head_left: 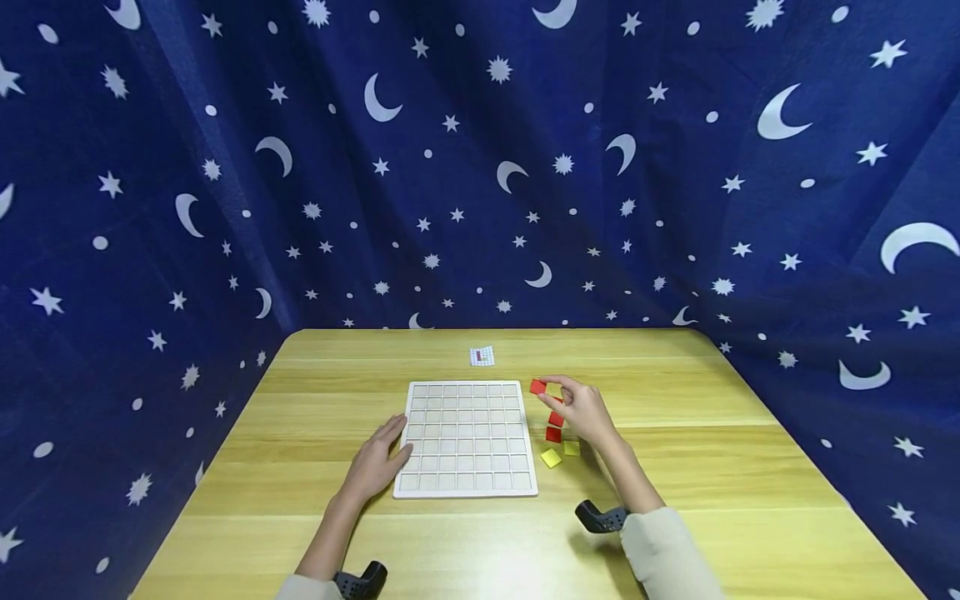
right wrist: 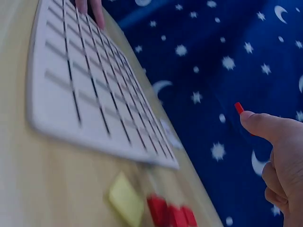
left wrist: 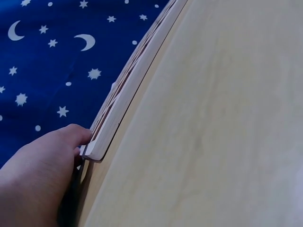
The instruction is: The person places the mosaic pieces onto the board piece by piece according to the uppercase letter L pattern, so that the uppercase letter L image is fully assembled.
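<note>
A white board (head_left: 465,493) with a grid of square recesses lies flat on the table. My left hand (head_left: 375,462) rests along its left edge, with the thumb over the rim. My right hand (head_left: 585,410) pinches a red square tile (head_left: 537,387) between thumb and fingertips, raised off the table beside the board's upper right corner. In the right wrist view that red tile (right wrist: 239,108) shows edge-on past the thumb. Below this hand lie more red tiles (head_left: 553,435) in a column, partly covered by the fingers. Two yellow tiles (head_left: 551,457) lie nearer the front.
A small card (head_left: 482,357) with a printed grid and a coloured pattern lies behind the board. The wooden table (head_left: 315,375) ends at a dark blue curtain (head_left: 480,192) with moons and stars, which hangs around the back and sides.
</note>
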The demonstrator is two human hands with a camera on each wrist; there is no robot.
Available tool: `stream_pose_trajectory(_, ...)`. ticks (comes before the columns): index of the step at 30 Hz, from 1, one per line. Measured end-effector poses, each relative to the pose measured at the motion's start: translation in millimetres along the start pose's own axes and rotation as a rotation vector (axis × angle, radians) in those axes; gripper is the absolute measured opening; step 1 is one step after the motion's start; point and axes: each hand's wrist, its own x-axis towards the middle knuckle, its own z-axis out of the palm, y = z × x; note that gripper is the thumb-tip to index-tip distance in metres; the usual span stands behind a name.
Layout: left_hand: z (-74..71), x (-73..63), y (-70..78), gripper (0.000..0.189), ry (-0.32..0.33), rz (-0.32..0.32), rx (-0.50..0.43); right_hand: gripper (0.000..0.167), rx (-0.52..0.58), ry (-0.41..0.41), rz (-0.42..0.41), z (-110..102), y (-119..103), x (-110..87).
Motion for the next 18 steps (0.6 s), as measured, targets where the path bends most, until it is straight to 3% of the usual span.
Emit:
stream_pose_trajectory(9, -1.4, 1.2, -4.3, 0.054, -0.001, 0.020, -0.008, 0.028, 0.020, -0.095, -0.054, 42, -21, 29.8)
stream_pose_trajectory(18, 0.3, 0.1, -2.3, 0.053, -0.006, 0.010, 0.006, 0.027, 0.014, -0.221, -0.016, 85, -26, 34.8)
